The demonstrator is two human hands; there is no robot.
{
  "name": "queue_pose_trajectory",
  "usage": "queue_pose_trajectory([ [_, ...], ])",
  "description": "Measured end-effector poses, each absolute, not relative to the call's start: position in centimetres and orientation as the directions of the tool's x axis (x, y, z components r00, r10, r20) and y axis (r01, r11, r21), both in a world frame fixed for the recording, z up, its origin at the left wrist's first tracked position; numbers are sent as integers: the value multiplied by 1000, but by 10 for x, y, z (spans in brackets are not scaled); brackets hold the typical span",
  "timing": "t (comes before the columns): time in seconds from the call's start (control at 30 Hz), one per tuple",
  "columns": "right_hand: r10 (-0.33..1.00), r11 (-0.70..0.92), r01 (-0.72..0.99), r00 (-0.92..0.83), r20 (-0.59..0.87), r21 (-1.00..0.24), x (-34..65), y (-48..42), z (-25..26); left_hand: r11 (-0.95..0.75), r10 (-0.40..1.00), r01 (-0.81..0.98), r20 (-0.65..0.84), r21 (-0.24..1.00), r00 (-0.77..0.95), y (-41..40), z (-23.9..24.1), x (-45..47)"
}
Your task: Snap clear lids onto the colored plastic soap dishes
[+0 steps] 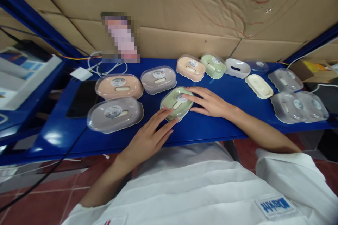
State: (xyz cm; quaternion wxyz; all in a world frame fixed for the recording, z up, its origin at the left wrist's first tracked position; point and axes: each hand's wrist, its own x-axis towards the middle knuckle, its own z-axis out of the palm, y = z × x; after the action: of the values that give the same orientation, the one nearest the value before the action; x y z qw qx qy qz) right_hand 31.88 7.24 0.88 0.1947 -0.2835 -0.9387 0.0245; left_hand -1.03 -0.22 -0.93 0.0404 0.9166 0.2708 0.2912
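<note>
A green soap dish (176, 104) with a clear lid and a round label lies on the blue shelf in front of me, between my two hands. My left hand (149, 135) reaches in from the lower left, its fingers stretched out and touching the near left edge of the lid. From the right comes my right hand (210, 102), fingers spread, with fingertips on the lid's right side near the label. Neither hand is wrapped round the dish. Close behind it sits a lidded grey soap dish (158, 80).
Lidded dishes stand left, a peach one (118, 88) and a grey one (114, 116), beside a dark flat device (81, 100). Behind are another peach dish (190, 67), a green one (213, 66) and an uncovered grey tray (237, 68). A cream insert (258, 86) and clear-lidded dishes (286, 107) lie right.
</note>
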Motion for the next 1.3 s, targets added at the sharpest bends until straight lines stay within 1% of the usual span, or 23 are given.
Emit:
queue_pose_trajectory([
  [0.1,513,858,469,-775,369,-209,313,68,9,-850,508,486,563,205,652,-3,-10,-12],
  [0.2,537,841,458,-772,339,-289,307,63,6,-818,534,548,589,176,607,-2,-11,-12],
  [0.3,550,826,442,-767,331,-350,304,63,3,-781,589,585,568,217,575,-1,-10,-11],
  [0.4,533,841,422,-752,388,-339,306,66,1,-785,596,563,562,257,573,0,-10,-10],
  [0.53,513,856,416,-749,418,-306,309,70,0,-799,579,541,581,264,572,1,-11,-12],
  [0.77,505,855,361,-741,442,-372,308,69,-1,-807,557,541,613,238,561,1,-12,-12],
  [0.93,484,871,353,-740,467,-343,309,69,-3,-800,568,543,613,254,549,0,-13,-13],
  [1.17,489,864,354,-758,430,-358,315,72,5,-791,598,516,590,329,542,1,-10,-13],
  [1.3,482,872,382,-779,402,-307,319,70,17,-789,610,504,551,352,570,0,-9,-13],
])
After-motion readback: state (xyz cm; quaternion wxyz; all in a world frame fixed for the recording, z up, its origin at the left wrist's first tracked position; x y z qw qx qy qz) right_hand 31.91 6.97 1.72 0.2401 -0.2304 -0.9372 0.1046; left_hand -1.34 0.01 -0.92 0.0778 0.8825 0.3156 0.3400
